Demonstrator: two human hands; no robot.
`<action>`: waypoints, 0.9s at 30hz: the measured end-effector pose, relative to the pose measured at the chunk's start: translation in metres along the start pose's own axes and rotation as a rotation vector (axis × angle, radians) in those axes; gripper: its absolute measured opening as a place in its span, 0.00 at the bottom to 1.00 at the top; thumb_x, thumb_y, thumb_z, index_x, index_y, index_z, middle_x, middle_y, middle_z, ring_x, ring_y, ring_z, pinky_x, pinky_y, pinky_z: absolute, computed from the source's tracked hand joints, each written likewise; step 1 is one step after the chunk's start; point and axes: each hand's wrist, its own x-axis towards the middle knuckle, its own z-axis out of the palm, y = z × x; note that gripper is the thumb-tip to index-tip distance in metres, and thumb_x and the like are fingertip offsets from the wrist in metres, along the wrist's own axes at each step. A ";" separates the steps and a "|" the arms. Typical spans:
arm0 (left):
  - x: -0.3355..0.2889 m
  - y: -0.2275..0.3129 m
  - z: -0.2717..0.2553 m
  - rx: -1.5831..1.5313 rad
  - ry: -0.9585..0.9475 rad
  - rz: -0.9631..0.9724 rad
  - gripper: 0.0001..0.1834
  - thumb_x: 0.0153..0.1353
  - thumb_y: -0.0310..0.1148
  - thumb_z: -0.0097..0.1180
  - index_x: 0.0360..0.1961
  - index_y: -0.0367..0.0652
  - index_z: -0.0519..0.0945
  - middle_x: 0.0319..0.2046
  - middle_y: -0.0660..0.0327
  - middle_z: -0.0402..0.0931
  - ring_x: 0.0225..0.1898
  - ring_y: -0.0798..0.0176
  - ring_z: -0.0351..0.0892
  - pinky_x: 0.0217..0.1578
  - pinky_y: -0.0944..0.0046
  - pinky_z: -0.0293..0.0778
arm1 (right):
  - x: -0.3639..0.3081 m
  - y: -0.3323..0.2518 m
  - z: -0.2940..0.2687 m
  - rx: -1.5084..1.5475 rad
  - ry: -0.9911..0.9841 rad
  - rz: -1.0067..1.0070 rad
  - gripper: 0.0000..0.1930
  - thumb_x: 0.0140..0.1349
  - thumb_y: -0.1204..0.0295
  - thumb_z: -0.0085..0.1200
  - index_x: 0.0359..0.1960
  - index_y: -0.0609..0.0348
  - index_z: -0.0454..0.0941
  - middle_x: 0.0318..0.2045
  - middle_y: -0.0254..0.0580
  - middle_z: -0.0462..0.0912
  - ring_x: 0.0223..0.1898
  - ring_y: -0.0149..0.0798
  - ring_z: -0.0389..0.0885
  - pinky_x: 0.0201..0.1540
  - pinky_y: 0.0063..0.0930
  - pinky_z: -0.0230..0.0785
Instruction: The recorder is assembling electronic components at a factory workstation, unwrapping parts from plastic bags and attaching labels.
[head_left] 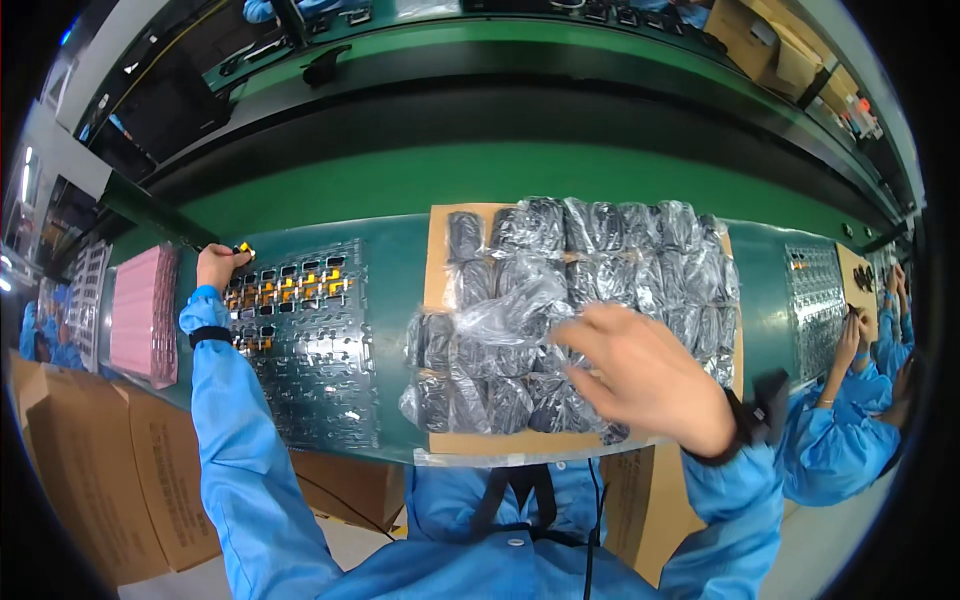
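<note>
My left hand [218, 267] is at the upper left corner of a clear plastic tray [320, 390], its fingers closed on a small black part with a yellow-orange piece [244, 250]. Similar small black-and-orange parts [288, 290] sit in the upper rows of that tray. My right hand [645, 375], slightly blurred, hovers over rows of black items in clear plastic bags [610, 225]. Its thumb and forefinger are apart, with nothing visible between them. Just left of its fingertips, a crumpled clear bag [515, 305] lies on the rows; its contents are unclear.
Brown cardboard [438, 262] lies under the bagged items on the green table [395, 235]. A pink stack [143, 315] stands at the left, above cardboard boxes [110, 480]. At right, a co-worker in blue sleeves [835, 440] works beside another clear tray [815, 300].
</note>
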 end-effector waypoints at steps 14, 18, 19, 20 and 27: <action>-0.032 -0.001 -0.012 -0.529 0.034 0.006 0.18 0.58 0.32 0.65 0.48 0.33 0.79 0.35 0.62 0.82 0.34 0.68 0.79 0.35 0.69 0.74 | -0.115 0.040 0.020 0.032 0.418 0.404 0.15 0.53 0.80 0.61 0.45 0.63 0.78 0.45 0.52 0.78 0.48 0.57 0.78 0.50 0.40 0.71; -0.089 0.027 -0.015 -0.239 0.314 0.408 0.11 0.59 0.30 0.64 0.41 0.36 0.82 0.28 0.61 0.82 0.27 0.72 0.76 0.30 0.68 0.73 | -0.151 0.044 0.033 0.122 0.493 0.511 0.12 0.53 0.82 0.59 0.40 0.65 0.78 0.40 0.51 0.80 0.43 0.54 0.79 0.47 0.37 0.70; -0.120 0.042 -0.020 -0.220 0.301 0.434 0.10 0.58 0.27 0.65 0.41 0.39 0.83 0.28 0.61 0.82 0.26 0.72 0.76 0.28 0.68 0.73 | -0.158 0.045 0.040 0.148 0.488 0.484 0.12 0.53 0.82 0.59 0.40 0.65 0.78 0.40 0.51 0.80 0.43 0.54 0.79 0.47 0.37 0.70; -0.142 0.047 -0.016 -0.211 0.303 0.546 0.09 0.57 0.24 0.64 0.39 0.40 0.82 0.29 0.60 0.82 0.24 0.68 0.76 0.27 0.67 0.73 | -0.163 0.040 0.042 0.162 0.519 0.493 0.11 0.52 0.83 0.59 0.39 0.66 0.78 0.38 0.51 0.81 0.42 0.53 0.80 0.46 0.36 0.70; -0.254 0.070 0.003 0.066 0.203 0.689 0.10 0.54 0.18 0.61 0.38 0.41 0.82 0.38 0.55 0.81 0.38 0.49 0.82 0.37 0.56 0.78 | -0.127 0.022 0.055 0.289 0.512 0.367 0.09 0.53 0.84 0.59 0.37 0.67 0.79 0.37 0.51 0.82 0.40 0.50 0.81 0.45 0.35 0.71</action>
